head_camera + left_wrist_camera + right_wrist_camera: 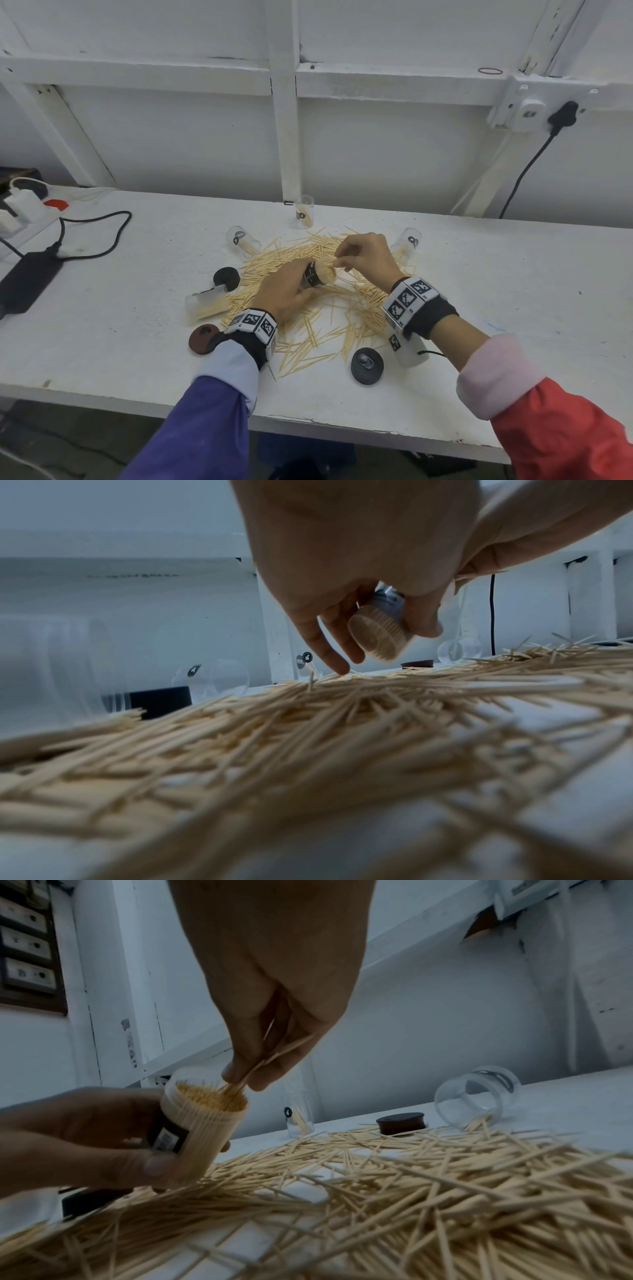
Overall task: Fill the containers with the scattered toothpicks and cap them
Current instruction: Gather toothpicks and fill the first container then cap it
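L hand [287,291] grips full container [202,1123], label unreadable; R hand [366,260] pinches toothpicks [270,1053].

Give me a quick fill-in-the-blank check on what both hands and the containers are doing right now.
1. The container packed with toothpicks is gripped by the ____ hand.
2. The right hand pinches a few ____ at that container's open mouth.
3. The clear container by the white post stands ____.
4. The container held in the hand has no ____ on it.

Missing words: left; toothpicks; upright; cap
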A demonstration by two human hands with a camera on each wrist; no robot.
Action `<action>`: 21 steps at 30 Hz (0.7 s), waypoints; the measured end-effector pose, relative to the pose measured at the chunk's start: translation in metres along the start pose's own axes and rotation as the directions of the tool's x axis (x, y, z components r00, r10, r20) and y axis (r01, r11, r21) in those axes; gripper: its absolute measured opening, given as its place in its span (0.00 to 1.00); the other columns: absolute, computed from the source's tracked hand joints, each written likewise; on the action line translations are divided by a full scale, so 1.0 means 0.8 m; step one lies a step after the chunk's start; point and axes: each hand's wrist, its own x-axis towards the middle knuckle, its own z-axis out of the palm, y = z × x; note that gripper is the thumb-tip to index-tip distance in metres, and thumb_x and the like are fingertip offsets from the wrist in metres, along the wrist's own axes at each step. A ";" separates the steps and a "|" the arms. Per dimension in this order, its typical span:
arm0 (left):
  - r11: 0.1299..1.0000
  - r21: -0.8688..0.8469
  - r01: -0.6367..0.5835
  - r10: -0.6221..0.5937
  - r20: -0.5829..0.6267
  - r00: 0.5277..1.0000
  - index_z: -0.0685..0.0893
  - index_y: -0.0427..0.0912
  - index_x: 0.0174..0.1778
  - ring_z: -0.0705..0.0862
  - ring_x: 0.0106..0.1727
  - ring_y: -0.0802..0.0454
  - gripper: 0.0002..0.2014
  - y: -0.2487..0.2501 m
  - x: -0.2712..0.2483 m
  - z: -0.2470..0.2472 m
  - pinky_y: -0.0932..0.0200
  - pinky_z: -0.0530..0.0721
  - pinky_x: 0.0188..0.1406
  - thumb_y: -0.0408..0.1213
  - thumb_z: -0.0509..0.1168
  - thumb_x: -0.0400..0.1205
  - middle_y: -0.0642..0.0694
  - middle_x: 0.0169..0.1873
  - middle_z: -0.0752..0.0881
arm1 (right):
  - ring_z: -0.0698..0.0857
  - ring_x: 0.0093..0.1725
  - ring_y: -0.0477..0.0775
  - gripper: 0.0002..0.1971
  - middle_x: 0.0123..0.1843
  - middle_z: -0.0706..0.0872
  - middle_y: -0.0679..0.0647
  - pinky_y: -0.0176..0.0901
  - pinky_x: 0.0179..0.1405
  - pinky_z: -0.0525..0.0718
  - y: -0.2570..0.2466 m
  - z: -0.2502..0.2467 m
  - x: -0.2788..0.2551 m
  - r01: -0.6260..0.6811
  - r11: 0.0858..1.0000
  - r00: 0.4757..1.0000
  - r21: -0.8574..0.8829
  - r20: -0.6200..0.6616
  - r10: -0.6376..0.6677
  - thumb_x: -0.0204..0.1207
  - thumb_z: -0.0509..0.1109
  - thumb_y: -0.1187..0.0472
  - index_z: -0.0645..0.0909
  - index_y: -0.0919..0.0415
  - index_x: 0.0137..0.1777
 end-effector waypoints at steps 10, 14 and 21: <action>1.000 0.015 0.017 -0.017 -0.002 1.000 0.71 0.54 0.74 0.77 0.65 0.53 0.27 -0.003 0.000 0.000 0.48 0.80 0.55 0.55 0.66 0.79 0.54 0.64 0.80 | 0.87 0.42 0.50 0.04 0.45 0.88 0.54 0.47 0.44 0.88 0.001 0.007 0.000 0.056 0.997 0.988 -0.060 0.149 -0.046 0.69 0.80 0.65 0.91 0.62 0.44; 0.999 0.027 0.036 -0.036 0.011 0.999 0.69 0.52 0.76 0.76 0.68 0.52 0.28 -0.001 0.000 -0.002 0.48 0.79 0.58 0.54 0.66 0.80 0.53 0.67 0.79 | 0.83 0.52 0.51 0.14 0.53 0.81 0.49 0.47 0.51 0.87 0.005 0.002 0.000 0.055 0.989 0.977 -0.137 0.210 -0.025 0.64 0.82 0.70 0.91 0.60 0.50; 1.000 0.013 0.014 -0.015 0.015 1.000 0.70 0.52 0.76 0.76 0.68 0.52 0.28 0.001 0.000 -0.003 0.49 0.79 0.59 0.52 0.67 0.81 0.52 0.68 0.79 | 0.85 0.42 0.48 0.07 0.41 0.86 0.49 0.33 0.42 0.83 0.005 0.004 -0.002 0.145 0.986 0.985 -0.088 0.107 -0.135 0.68 0.80 0.70 0.91 0.63 0.46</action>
